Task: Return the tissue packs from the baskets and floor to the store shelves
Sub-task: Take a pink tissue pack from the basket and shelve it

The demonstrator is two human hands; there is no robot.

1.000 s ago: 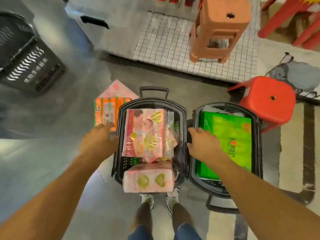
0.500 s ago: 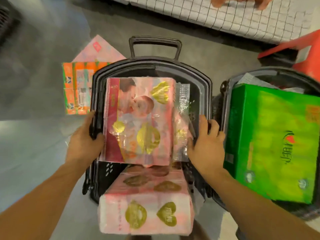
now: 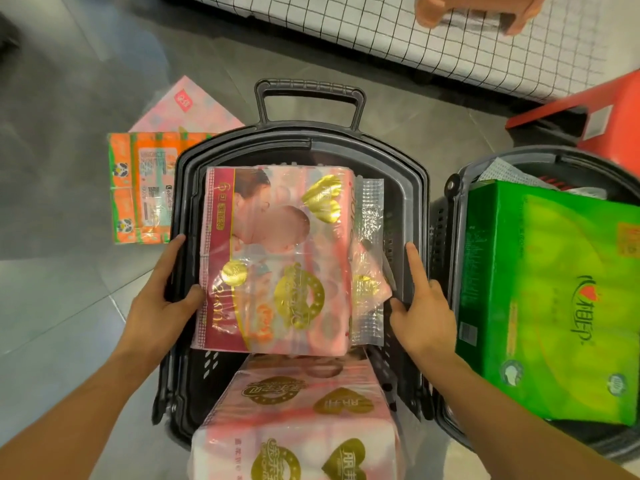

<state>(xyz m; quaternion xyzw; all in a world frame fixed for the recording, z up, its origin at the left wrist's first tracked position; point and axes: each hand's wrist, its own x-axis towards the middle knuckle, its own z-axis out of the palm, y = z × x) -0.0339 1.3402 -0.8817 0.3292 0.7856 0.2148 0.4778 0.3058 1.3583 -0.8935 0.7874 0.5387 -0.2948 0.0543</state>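
Grey tiled floor (image 3: pixel 62 306) fills the left side, and up top runs a white panel with a black grid pattern (image 3: pixel 346 26), with the feet of a peach-coloured plastic stool (image 3: pixel 474 12) standing on it. Centre stage, the dark grey plastic shopping basket (image 3: pixel 414 188), its loop handle pointing away from the person. To its right, touching or nearly so, a second dark basket (image 3: pixel 460 188) carries a big bright green tissue pack (image 3: pixel 554 299) that sticks up above the rim. A red plastic stool (image 3: pixel 588 112) peeks in beyond it.

Inside the centre basket, a large pink tissue pack printed with a baby and gold hearts (image 3: pixel 277 261) lies flat on top, clear wrapper glinting. Under its near end, a second pink pack with gold heart labels (image 3: pixel 294 420) juts out over the basket's near rim.

On the floor just left of the basket, an orange tissue pack with panda marks (image 3: pixel 138 188) lies flat, and a pale pink pack (image 3: pixel 183 105) sits behind it, partly tucked under.

Now the hands: the left hand (image 3: pixel 162 303) grips the basket's left rim, fingers over the outside, thumb hooked inward against the baby pack's edge. The right hand (image 3: pixel 424 306) rests on the right rim, index finger straight along it, thumb pointing in toward the wrapper, other fingers hidden
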